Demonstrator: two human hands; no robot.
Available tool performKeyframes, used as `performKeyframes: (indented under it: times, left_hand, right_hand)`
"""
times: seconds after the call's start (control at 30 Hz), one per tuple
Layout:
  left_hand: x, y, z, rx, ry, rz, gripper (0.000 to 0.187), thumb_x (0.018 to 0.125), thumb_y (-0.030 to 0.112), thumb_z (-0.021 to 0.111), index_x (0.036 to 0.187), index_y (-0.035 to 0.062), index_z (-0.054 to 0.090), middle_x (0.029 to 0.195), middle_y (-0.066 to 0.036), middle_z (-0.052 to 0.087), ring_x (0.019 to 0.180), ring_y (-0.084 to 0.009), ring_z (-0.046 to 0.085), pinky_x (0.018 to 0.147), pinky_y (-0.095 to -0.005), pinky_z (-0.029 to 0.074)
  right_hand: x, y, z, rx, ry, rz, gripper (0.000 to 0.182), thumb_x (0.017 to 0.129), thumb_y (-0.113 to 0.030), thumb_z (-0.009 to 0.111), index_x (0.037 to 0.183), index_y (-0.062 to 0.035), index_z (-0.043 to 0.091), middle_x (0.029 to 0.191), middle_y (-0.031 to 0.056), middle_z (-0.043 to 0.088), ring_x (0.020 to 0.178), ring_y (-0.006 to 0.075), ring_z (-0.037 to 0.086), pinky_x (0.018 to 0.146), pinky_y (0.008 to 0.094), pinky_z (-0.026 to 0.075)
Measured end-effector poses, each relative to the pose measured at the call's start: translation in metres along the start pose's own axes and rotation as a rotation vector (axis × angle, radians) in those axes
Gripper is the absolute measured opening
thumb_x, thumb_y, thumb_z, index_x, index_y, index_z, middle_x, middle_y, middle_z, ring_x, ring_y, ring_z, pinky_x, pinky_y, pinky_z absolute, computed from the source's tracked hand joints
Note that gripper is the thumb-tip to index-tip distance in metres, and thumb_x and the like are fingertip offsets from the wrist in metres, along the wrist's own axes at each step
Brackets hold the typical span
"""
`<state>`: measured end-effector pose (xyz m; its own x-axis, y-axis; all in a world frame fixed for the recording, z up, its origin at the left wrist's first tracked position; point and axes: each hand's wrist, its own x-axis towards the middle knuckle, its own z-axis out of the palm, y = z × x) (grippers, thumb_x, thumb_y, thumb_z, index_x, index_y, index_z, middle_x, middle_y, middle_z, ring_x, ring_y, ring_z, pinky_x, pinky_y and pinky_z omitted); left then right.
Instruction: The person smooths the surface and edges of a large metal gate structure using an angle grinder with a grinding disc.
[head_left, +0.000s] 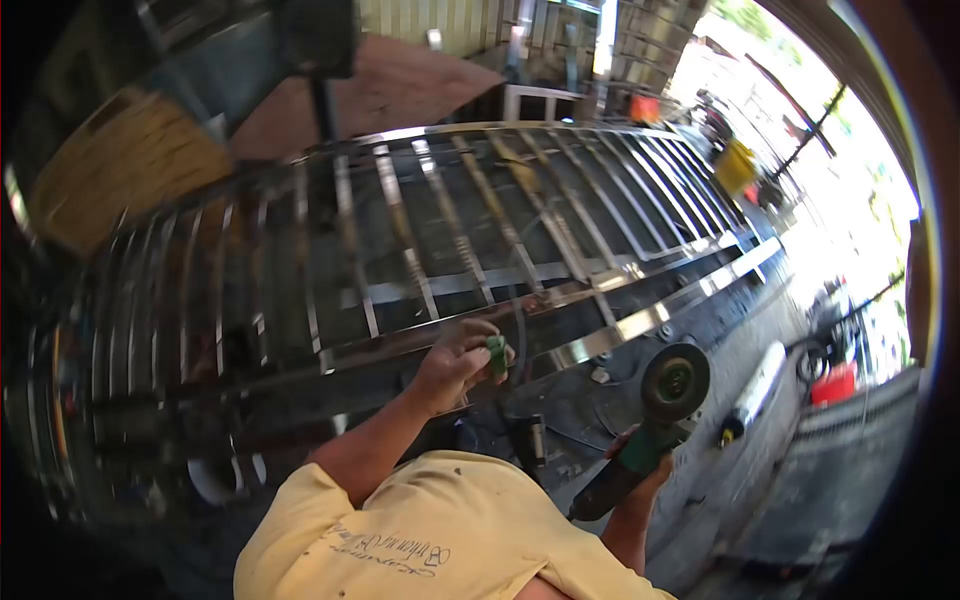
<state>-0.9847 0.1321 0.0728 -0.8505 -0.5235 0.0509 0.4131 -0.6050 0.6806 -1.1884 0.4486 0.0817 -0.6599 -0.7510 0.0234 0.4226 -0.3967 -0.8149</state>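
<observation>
My left hand is raised over the near edge of a long metal frame, its fingers closed round a small green object whose kind I cannot tell. An angle grinder is in my right hand, held low and to the right of my body. Its round disc points up and faces me. The frame has many shiny crossbars and lies across the dark work surface. Beside its near right edge runs a separate shiny metal bar.
A gas cylinder lies on the floor at right, near a red object. Farther back stands a yellow container. A brown sheet leans at the left, and cables trail below the frame.
</observation>
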Motion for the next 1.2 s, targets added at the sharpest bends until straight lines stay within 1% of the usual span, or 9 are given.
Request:
performKeyframes:
  times: [0.13, 0.37, 0.4, 0.5, 0.6, 0.67, 0.83, 0.97, 1.2]
  left_hand:
    - [-0.066, 0.06, -0.032, -0.09, 0.013, 0.134, 0.03, 0.101, 0.007, 0.061, 0.13, 0.0111, 0.057, 0.117, -0.018, 0.068, 0.095, -0.0241, 0.07, 0.086, -0.0386, 0.059]
    - [-0.203, 0.129, -0.09, 0.16, 0.207, 0.409, 0.03, 0.1, 0.004, 0.064, 0.128, 0.0106, 0.057, 0.114, -0.012, 0.067, 0.101, -0.0187, 0.067, 0.089, -0.0344, 0.057]
    - [-0.221, 0.137, -0.093, 0.224, 0.272, 0.439, 0.03, 0.1, 0.003, 0.065, 0.128, 0.0099, 0.057, 0.112, -0.009, 0.067, 0.102, -0.0172, 0.066, 0.09, -0.0328, 0.056]
    - [-0.264, 0.15, -0.104, 0.325, 0.439, 0.55, 0.032, 0.1, 0.002, 0.066, 0.129, 0.0079, 0.057, 0.109, -0.004, 0.066, 0.103, -0.013, 0.065, 0.092, -0.0296, 0.054]
    - [-0.303, 0.157, -0.112, 0.464, 0.598, 0.641, 0.034, 0.099, 0.001, 0.068, 0.131, 0.0059, 0.057, 0.111, -0.003, 0.066, 0.104, -0.0098, 0.064, 0.093, -0.0274, 0.054]
    - [-0.326, 0.16, -0.117, 0.534, 0.68, 0.682, 0.034, 0.099, 0.002, 0.07, 0.131, 0.0045, 0.059, 0.113, -0.002, 0.067, 0.105, -0.0089, 0.063, 0.093, -0.0264, 0.054]
    - [-0.355, 0.172, -0.118, 0.829, 0.919, 0.751, 0.028, 0.097, 0.003, 0.073, 0.123, 0.0038, 0.066, 0.115, -0.004, 0.069, 0.105, -0.0103, 0.065, 0.091, -0.0262, 0.054]
    - [-0.356, 0.176, -0.13, 1.103, 1.05, 0.795, 0.029, 0.092, 0.003, 0.077, 0.12, 0.0056, 0.069, 0.11, -0.007, 0.07, 0.098, -0.0154, 0.068, 0.087, -0.0298, 0.055]
    - [-0.34, 0.203, -0.112, 1.554, 1.143, 0.753, 0.03, 0.086, 0.001, 0.079, 0.115, 0.0059, 0.071, 0.099, -0.011, 0.07, 0.089, -0.0262, 0.069, 0.079, -0.0359, 0.056]
  right_hand:
    - [0.033, 0.023, 0.066, 0.086, -0.126, 0.108, 0.082, 0.084, -0.065, 0.07, 0.123, 0.0052, 0.057, 0.102, 0.0192, 0.068, 0.087, 0.0324, 0.073, 0.074, 0.0453, 0.063]
    - [0.069, 0.098, 0.207, -0.102, -0.396, 0.131, 0.071, 0.079, -0.045, 0.08, 0.122, 0.0065, 0.059, 0.107, 0.0175, 0.068, 0.089, 0.0305, 0.072, 0.076, 0.0437, 0.063]
    - [0.07, 0.103, 0.229, -0.121, -0.521, 0.285, 0.077, 0.074, -0.039, 0.086, 0.13, 0.0041, 0.055, 0.111, 0.0176, 0.067, 0.09, 0.03, 0.072, 0.074, 0.0409, 0.063]
    - [0.056, 0.154, 0.286, -0.238, -0.63, 0.264, 0.089, 0.073, -0.038, 0.088, 0.142, -0.0011, 0.044, 0.118, 0.0156, 0.065, 0.102, 0.0266, 0.069, 0.084, 0.0397, 0.06]
    - [0.025, 0.213, 0.333, -0.323, -0.55, 0.186, 0.099, 0.073, -0.035, 0.089, 0.149, -0.0064, 0.033, 0.125, 0.0127, 0.061, 0.112, 0.0222, 0.063, 0.097, 0.0392, 0.054]
    - [0.011, 0.23, 0.358, -0.387, -0.618, 0.276, 0.1, 0.073, -0.031, 0.09, 0.15, -0.0066, 0.032, 0.128, 0.0116, 0.059, 0.116, 0.0207, 0.06, 0.102, 0.0384, 0.05]
    - [-0.008, 0.267, 0.399, -0.681, -0.852, 0.263, 0.103, 0.071, -0.024, 0.092, 0.15, -0.0027, 0.029, 0.13, 0.0131, 0.057, 0.119, 0.0215, 0.056, 0.106, 0.0365, 0.046]
    - [-0.008, 0.28, 0.419, -0.646, -0.995, 0.266, 0.105, 0.071, -0.027, 0.092, 0.15, -0.0015, 0.027, 0.133, 0.0143, 0.056, 0.122, 0.021, 0.055, 0.106, 0.036, 0.046]
    - [0.016, 0.282, 0.442, -0.754, -0.992, 0.309, 0.103, 0.07, -0.025, 0.089, 0.149, -0.001, 0.028, 0.13, 0.015, 0.056, 0.119, 0.0218, 0.055, 0.105, 0.0369, 0.047]
